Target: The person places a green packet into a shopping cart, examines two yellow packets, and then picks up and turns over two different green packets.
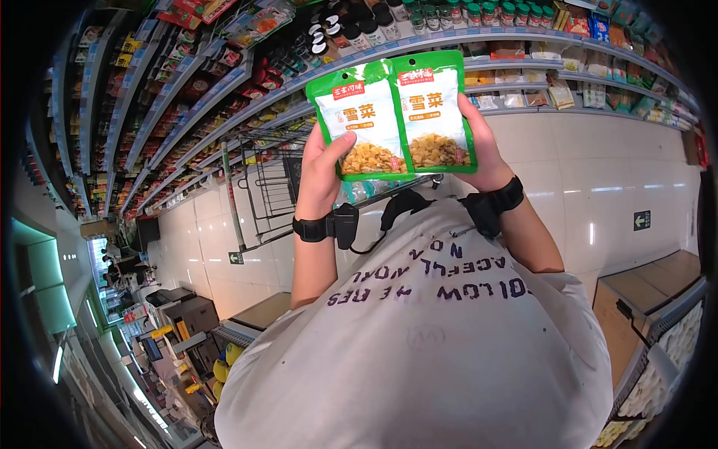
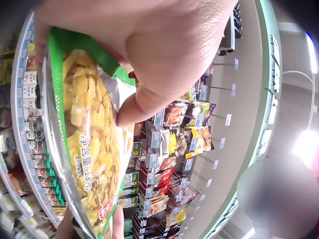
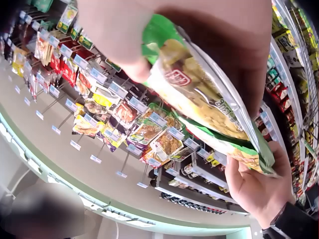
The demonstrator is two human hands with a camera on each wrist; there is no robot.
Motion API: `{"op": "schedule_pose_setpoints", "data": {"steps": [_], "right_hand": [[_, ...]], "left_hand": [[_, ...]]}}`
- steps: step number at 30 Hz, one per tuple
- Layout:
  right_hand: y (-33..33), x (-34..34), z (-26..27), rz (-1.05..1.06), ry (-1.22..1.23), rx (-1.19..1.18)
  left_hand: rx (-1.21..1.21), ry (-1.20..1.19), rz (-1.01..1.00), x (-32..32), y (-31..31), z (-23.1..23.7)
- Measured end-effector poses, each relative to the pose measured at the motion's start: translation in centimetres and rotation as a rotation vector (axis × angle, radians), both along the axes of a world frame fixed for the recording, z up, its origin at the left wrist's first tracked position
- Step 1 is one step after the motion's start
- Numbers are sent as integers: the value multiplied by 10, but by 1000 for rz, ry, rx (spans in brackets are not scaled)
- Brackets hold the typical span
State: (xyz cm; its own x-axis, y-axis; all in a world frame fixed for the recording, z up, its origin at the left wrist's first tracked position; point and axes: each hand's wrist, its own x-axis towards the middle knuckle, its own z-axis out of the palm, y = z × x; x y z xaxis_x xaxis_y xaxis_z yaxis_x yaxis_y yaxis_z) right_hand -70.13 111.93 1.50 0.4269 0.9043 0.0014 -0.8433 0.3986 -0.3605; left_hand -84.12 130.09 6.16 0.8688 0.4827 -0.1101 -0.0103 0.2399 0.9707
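Note:
Two green-edged food packets stand side by side in the head view, a left packet (image 1: 366, 150) and a right packet (image 1: 434, 150), their printed fronts up and edges touching. The left hand (image 1: 321, 170) grips the left packet by its outer side, thumb across the front. The right hand (image 1: 486, 146) holds the right packet's outer edge, its fingers hidden behind. In the left wrist view the left hand (image 2: 164, 45) pinches the packet (image 2: 89, 129) with the thumb on its front. The right wrist view has the right hand (image 3: 119, 40) round its packet (image 3: 199, 94).
A wire shopping cart (image 1: 262, 187) stands beyond the left forearm. Shelves (image 1: 523, 34) of jars and packets curve across the top and left. Cardboard boxes (image 1: 651, 288) are at the right, and tiled floor (image 1: 568, 179) lies between them and the shelves.

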Motion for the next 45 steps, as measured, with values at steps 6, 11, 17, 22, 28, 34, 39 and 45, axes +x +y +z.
{"op": "schedule_pose_setpoints", "data": {"steps": [6,11,17,22,28,34,39,45], "right_hand": [[2,0,-1,-13,-133,-219],[1,-1,-5,21,-191,-251],[8,1,-16,46,-148,-232],[23,-2,-40,-72,-263,-356],[34,-6,-43,-585,-935,-628],[33,2,-56,-412,-1290,-743],[23,-2,-24,-83,-614,-430],[9,11,-25,156,14,5]], "left_hand": [[56,77,57,4,1,-15],[178,177,80,8,1,-33],[12,81,-83,11,-5,-54],[-579,20,-166,5,-15,-62],[-723,-56,-139,14,-24,-62],[-819,-153,-336,8,-8,-90],[-524,28,-126,17,-27,-60],[-800,-161,-302,21,-26,-41]]}}
